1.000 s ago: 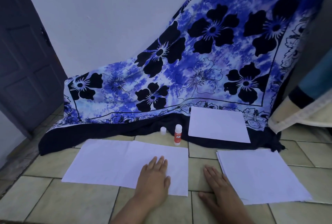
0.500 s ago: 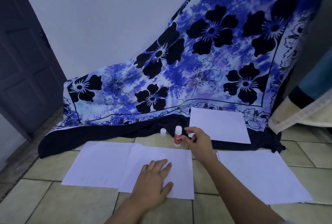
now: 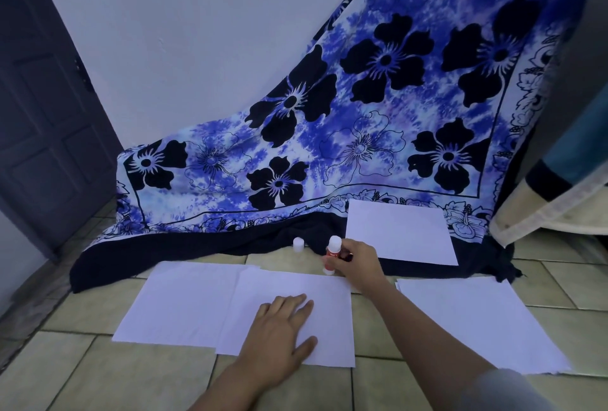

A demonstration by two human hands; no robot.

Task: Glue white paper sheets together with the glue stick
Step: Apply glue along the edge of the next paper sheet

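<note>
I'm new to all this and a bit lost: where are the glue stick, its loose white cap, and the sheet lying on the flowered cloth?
Red-and-white glue stick [image 3: 333, 243]: head view, white top.
Small white cap [image 3: 298, 243]: head view, its side.
White paper sheet on the cloth [image 3: 399, 232]: head view, middle.

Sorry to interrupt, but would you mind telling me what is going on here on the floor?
A person is gluing paper sheets together on the tiled floor. The left hand lies flat on two overlapping white sheets, holding them down. The right hand has its grip on the upright glue stick, whose small white cap stands apart beside it. More sheets wait on the right.
</note>
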